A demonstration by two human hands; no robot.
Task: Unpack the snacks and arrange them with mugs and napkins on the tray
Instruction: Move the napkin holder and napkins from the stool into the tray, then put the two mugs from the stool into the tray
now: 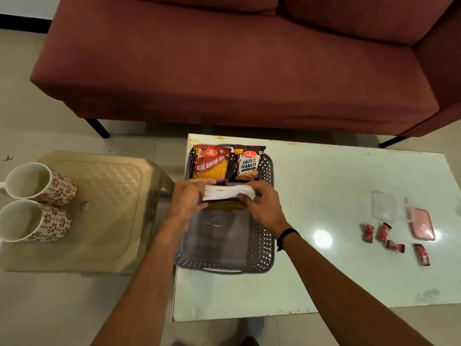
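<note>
White paper napkins (228, 192), soft, light, easily scattered | over tray (262, 245) middle, near snack packets (210, 162) | left hand (187, 198) and right hand (264, 208) pinched stack ends | best held by both ends | mugs (37, 203) far left.

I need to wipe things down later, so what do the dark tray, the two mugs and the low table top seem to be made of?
The dark grey perforated tray looks like moulded plastic, given its lattice walls and dull sheen. The two white mugs with red flower print look like glazed ceramic. The pale table top is glossy, mirroring a lamp; probably glass or laminate.
</note>
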